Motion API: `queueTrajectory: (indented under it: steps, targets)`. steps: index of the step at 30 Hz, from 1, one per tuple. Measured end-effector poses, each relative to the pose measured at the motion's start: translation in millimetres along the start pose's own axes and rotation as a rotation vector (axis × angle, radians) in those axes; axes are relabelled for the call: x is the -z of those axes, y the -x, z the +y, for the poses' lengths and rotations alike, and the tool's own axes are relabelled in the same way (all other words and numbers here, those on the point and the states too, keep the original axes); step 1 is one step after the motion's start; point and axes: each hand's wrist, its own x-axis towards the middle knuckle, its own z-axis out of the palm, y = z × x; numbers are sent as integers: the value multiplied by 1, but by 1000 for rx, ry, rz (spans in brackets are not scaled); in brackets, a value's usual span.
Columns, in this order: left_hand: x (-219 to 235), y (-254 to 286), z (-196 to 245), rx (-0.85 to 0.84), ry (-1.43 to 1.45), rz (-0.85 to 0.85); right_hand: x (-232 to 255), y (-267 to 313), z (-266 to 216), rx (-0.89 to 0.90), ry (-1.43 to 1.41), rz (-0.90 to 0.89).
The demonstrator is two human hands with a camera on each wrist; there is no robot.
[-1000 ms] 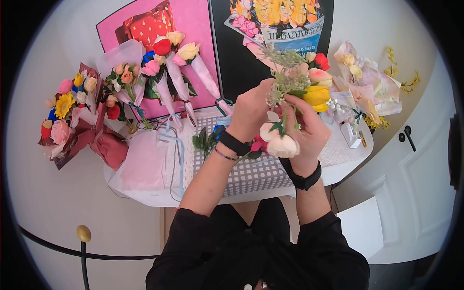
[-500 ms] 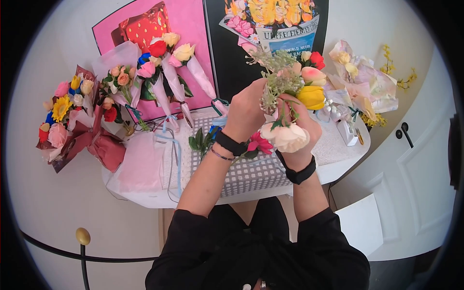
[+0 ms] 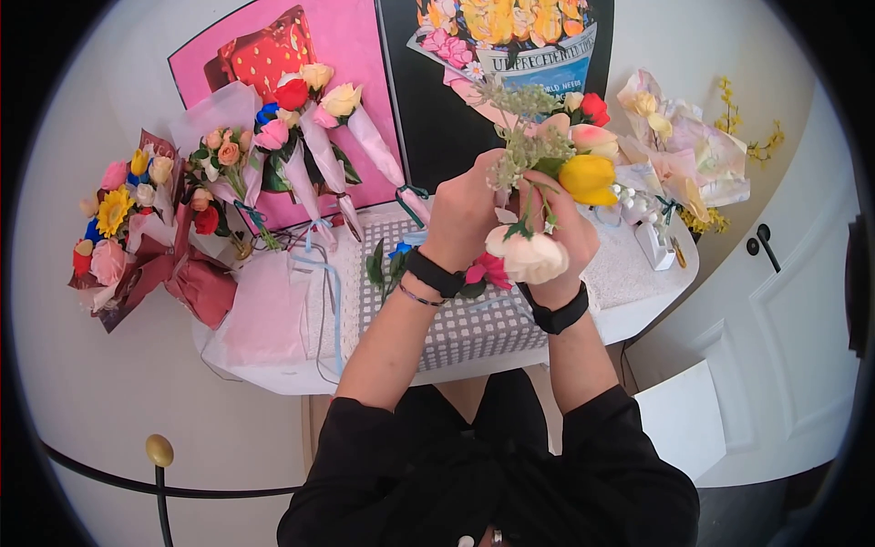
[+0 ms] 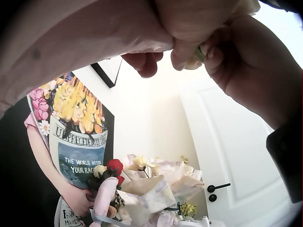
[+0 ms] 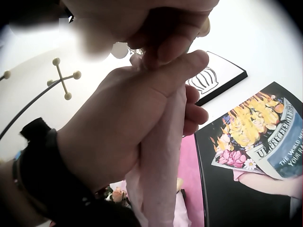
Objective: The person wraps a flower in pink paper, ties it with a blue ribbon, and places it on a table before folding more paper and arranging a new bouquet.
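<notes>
In the head view both hands meet at a small bouquet of white-pink rose, yellow tulip, peach-pink tulip and pale green sprigs. My left hand curls around its pale pink paper wrap, just under the blooms. My right hand is at the top of the wrap, thumb and finger pinching a green stem among the flowers. Most of the stems are hidden by the hands.
On the table lie pink wrapping paper, a pink flower and blue ribbon. Wrapped bouquets stand at left, slim wrapped flowers lean on a pink picture, and a pale paper bouquet stands at right.
The hands and bouquet have shifted slightly left in the head view. The white-pink rose has turned and tipped while the right fingers work at the flowers; the left hand keeps its hold.
</notes>
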Motion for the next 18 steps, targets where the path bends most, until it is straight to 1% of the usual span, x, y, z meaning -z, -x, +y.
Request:
queueTrajectory:
  steps: [4, 8, 10, 12, 13, 14, 16, 17, 18]
  targets:
    - [-1, 1, 1, 13, -40, 6, 0, -2, 8, 44, 0, 20]
    - [-1, -1, -1, -5, -52, -5, 4, 4, -1, -49, -20, 3]
    - [-1, -6, -1, -120, -70, 32, 5, 8, -2, -83, -5, -9]
    - [-5, -6, -5, -115, -74, 53, 3, 18, 6, -159, -61, 55]
    - [-7, -5, -9, -110, -77, 73, 3, 20, 7, -188, -188, 92]
    - [-9, -2, -13, -109, -79, 73, 4, 21, 7, -189, -190, 91]
    - [-9, 2, -18, -72, -48, 56, 7, 22, 3, -291, -374, 103]
    - [-10, 4, -19, -70, -52, 57, 6, 23, 4, -249, -297, 96]
    - [-10, 3, -15, -57, -21, 78, 7, 22, 5, -249, -301, 92]
